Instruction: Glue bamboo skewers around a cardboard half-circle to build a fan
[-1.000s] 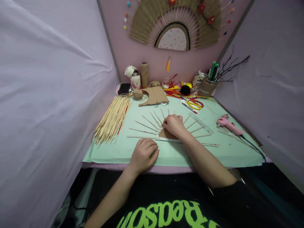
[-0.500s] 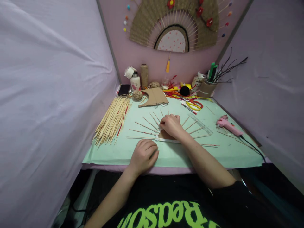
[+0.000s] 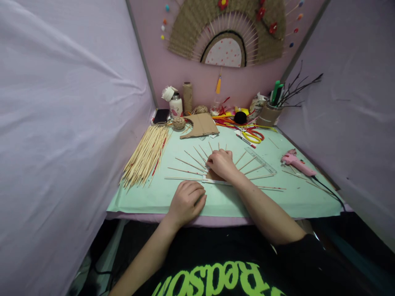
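Thin bamboo sticks (image 3: 188,164) lie fanned out in a half circle on the mint-green mat (image 3: 145,197). Their inner ends meet at a small brown cardboard piece (image 3: 213,177), mostly hidden under my right hand (image 3: 221,164). That hand rests on the cardboard with fingers bent, fingertips pinched at a stick's inner end on the fan's left side. A white strip (image 3: 193,179) runs along the fan's base. My left hand (image 3: 187,201) lies near the mat's front edge as a loose fist, nothing visible in it.
A big bundle of bamboo sticks (image 3: 146,156) lies at the left. A clear ruler (image 3: 262,161), pink glue gun (image 3: 296,162) with cord, yellow scissors (image 3: 253,136), cut cardboard (image 3: 202,124), twine ball (image 3: 178,122) and pen cup (image 3: 269,114) crowd the back and right. Cloth walls close both sides.
My right hand has crept slightly left over the fan's centre. The left hand has stayed put.
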Motion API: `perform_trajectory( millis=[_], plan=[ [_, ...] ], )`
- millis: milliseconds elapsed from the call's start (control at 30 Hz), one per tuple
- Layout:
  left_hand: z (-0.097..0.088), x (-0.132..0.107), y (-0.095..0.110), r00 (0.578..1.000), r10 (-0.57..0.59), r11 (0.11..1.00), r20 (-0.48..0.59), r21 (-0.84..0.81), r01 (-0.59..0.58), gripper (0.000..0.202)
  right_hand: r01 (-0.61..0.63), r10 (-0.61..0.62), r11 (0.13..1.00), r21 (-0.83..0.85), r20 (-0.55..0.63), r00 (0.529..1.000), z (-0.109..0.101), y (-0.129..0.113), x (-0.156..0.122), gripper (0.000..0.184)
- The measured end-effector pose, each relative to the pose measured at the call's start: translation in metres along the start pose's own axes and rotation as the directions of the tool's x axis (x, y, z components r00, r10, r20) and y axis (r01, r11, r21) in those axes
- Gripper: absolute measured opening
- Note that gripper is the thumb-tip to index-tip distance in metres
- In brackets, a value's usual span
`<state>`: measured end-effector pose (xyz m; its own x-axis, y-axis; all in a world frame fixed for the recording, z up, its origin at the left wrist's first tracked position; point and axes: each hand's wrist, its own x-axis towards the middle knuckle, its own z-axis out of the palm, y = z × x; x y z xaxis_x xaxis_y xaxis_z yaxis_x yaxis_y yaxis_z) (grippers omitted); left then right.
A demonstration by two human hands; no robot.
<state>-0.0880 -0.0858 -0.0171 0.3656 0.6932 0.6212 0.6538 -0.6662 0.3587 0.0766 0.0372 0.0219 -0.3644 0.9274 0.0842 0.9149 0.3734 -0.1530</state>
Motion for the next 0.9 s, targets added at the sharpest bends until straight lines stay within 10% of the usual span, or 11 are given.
perform_trajectory(
  millis=[900],
  plan=[
    [0.0005,0.0004,-0.0005,1.0,0.008,1.0,0.008,-0.002,-0.008,0.012,0.0,0.0,1.0,-0.006,0.014,1.0,0.001,0.0009,-0.0006,0.024]
  ],
)
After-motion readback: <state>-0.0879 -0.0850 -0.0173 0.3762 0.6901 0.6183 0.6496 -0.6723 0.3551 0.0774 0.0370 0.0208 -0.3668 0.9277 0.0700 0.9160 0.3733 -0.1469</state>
